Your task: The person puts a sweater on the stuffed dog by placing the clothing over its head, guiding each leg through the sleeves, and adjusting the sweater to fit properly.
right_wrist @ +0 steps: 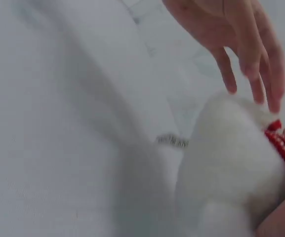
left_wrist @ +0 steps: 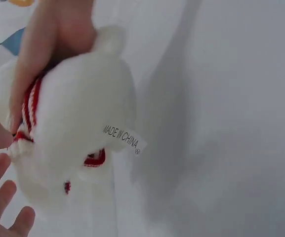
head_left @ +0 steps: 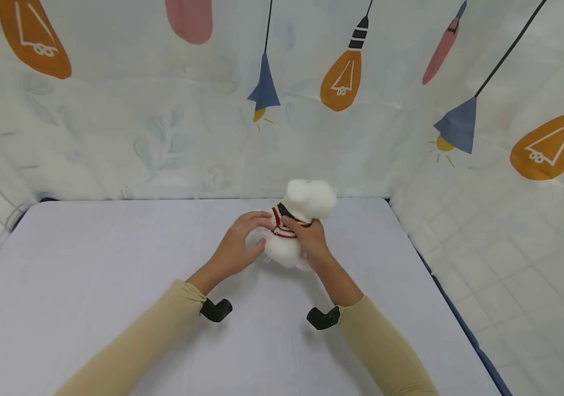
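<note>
A white plush toy (head_left: 282, 250) with red-and-white knitted trim and a dark band is held up near the back of the table. My right hand (head_left: 313, 242) grips it round the middle, thumb across the trim. My left hand (head_left: 237, 242) is at the toy's left side, its fingers spread and loosely bent, with fingertips close to the trim. In the left wrist view, a fabric label (left_wrist: 125, 138) reading "MADE IN CHINA" sticks out from the toy's body (left_wrist: 83, 108). The right wrist view shows the fingers of the left hand (right_wrist: 246, 49) just above the white plush.
A white-covered table (head_left: 89, 275) lies under both arms. Behind it hangs a pale curtain (head_left: 203, 126) printed with lamps and bulbs, which continues along the right side. Black wrist mounts (head_left: 216, 311) stick out from the sleeves.
</note>
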`<action>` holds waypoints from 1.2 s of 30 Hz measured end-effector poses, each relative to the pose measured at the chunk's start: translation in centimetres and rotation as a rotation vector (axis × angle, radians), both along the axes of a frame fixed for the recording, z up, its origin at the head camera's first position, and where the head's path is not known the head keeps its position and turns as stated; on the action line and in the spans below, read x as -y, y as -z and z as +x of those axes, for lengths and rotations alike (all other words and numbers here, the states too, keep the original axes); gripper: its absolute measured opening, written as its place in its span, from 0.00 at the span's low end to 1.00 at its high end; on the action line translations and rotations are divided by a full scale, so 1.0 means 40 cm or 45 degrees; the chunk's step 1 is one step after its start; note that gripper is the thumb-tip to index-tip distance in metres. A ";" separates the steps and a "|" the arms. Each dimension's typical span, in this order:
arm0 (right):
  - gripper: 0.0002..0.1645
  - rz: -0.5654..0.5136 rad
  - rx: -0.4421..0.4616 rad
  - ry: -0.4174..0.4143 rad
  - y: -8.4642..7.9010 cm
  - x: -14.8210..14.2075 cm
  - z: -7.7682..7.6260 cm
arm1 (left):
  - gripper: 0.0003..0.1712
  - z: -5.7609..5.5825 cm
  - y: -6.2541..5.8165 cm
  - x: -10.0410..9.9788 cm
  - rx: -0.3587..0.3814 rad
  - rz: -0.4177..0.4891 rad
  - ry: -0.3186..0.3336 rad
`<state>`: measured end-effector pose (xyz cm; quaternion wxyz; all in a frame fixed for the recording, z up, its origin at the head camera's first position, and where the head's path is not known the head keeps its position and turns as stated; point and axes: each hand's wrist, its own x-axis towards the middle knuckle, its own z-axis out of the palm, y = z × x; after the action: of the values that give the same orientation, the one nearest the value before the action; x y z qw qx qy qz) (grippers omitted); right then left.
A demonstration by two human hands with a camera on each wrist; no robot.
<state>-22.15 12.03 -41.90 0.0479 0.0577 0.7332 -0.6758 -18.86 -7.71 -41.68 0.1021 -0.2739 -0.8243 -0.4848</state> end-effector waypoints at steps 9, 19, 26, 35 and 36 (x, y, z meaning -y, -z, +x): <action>0.47 0.534 -0.188 -0.385 0.013 0.015 0.031 | 0.47 -0.020 0.076 0.035 0.212 -0.363 -0.066; 0.25 0.505 -0.505 -0.097 0.071 0.009 0.035 | 0.24 -0.041 0.097 0.051 -0.116 -0.230 -0.204; 0.22 0.780 -0.795 -0.183 0.082 0.011 0.045 | 0.21 -0.049 0.088 0.028 -0.217 -0.276 -0.240; 0.16 0.988 -0.864 -0.158 0.073 0.022 0.021 | 0.14 -0.069 0.072 0.010 -0.430 -0.462 -0.351; 0.15 1.008 -0.865 -0.153 0.072 0.023 0.018 | 0.13 -0.071 0.070 0.008 -0.503 -0.504 -0.365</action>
<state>-21.42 11.10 -44.78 -0.1795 -0.1932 0.9086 -0.3238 -21.70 -8.04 -44.50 0.2723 -0.2585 -0.8971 -0.2329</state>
